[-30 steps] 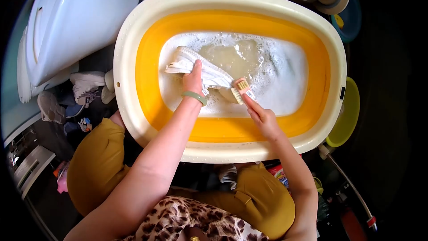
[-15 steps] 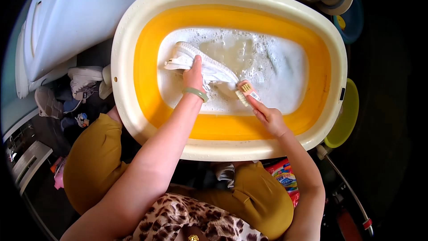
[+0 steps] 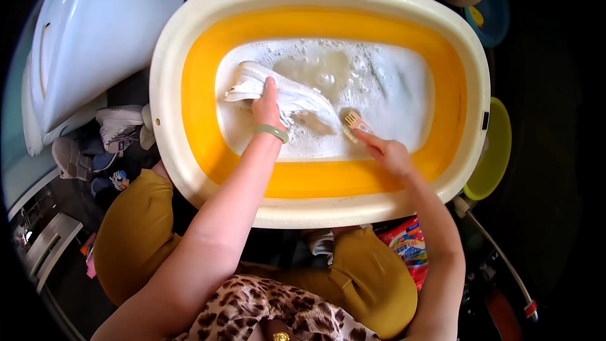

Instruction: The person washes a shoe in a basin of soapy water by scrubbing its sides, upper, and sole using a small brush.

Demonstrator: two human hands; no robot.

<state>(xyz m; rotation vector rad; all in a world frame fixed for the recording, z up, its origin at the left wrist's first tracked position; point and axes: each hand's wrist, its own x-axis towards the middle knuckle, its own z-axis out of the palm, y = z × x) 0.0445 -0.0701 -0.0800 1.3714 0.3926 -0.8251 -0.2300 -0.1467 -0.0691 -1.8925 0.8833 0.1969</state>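
Observation:
My left hand grips a white shoe by its middle, above the soapy water. The shoe lies on its side, its toe towards my right hand. Between the fingers of my right hand is a scrubbing brush with pale bristles. Its head is just beside the shoe's toe, with a small gap between them. Suds and greyish water fill the bottom of the yellow and cream tub. Under the foam on the right, a bluish-grey shape shows faintly.
Several shoes lie on the floor left of the tub. A white basin stands at the upper left. Right of the tub are a green basin and a blue basin. A red detergent bag lies by my right knee.
The brush has come away from the shoe's toe, a little to the right. My left hand still holds the shoe, its toe more visible now. The whole view has shifted slightly.

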